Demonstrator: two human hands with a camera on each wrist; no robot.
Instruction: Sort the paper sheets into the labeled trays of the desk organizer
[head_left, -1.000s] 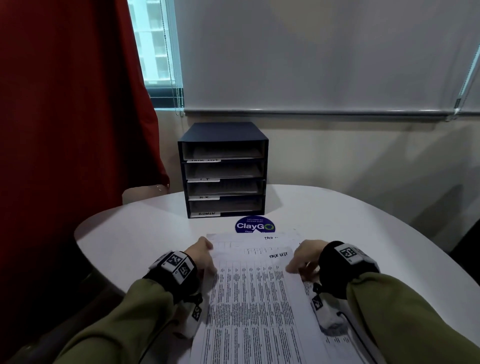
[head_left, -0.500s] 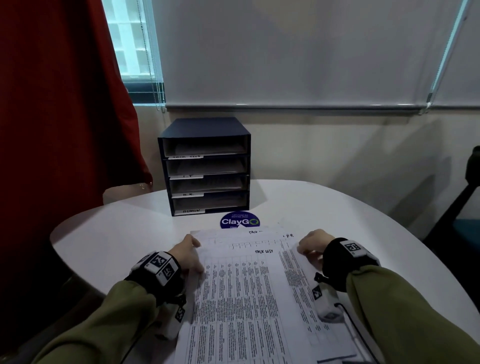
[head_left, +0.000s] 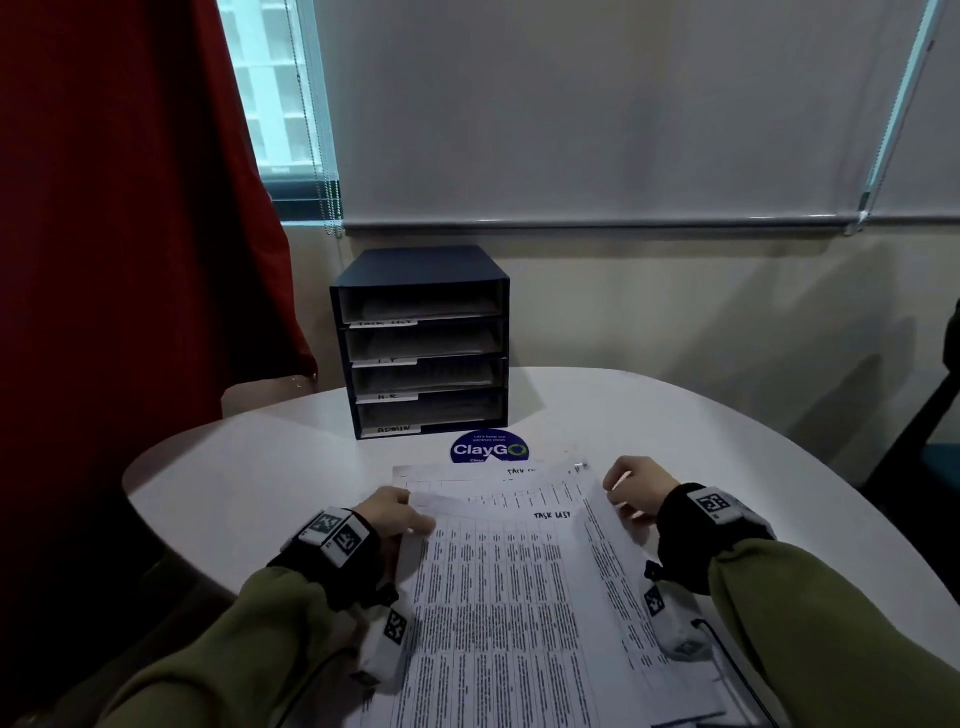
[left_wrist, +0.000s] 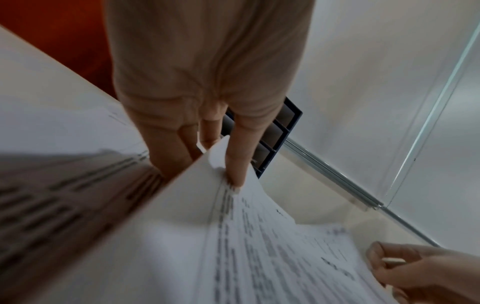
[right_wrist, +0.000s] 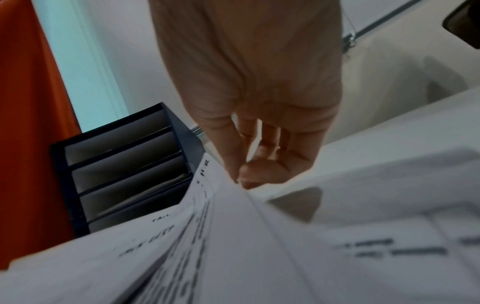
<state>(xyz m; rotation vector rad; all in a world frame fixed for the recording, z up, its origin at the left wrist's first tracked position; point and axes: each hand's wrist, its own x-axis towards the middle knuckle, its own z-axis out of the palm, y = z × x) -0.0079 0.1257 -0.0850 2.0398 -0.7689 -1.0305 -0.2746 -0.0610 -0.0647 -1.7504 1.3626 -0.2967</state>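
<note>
The top sheet (head_left: 509, 587), headed "TASK LIST", is lifted off the stack (head_left: 670, 623) on the table (head_left: 249, 483), its far edge curling up. The left hand (head_left: 392, 514) pinches the sheet's far left corner between thumb and fingers. The right hand (head_left: 636, 486) pinches its far right edge with curled fingers (right_wrist: 228, 148). Just beyond the papers lies a blue sticker (head_left: 489, 448). Past it stands the organizer (head_left: 421, 343), four trays stacked, their labels reading TASK LIST, an unreadable one, H.R and ADMIN, with paper inside.
</note>
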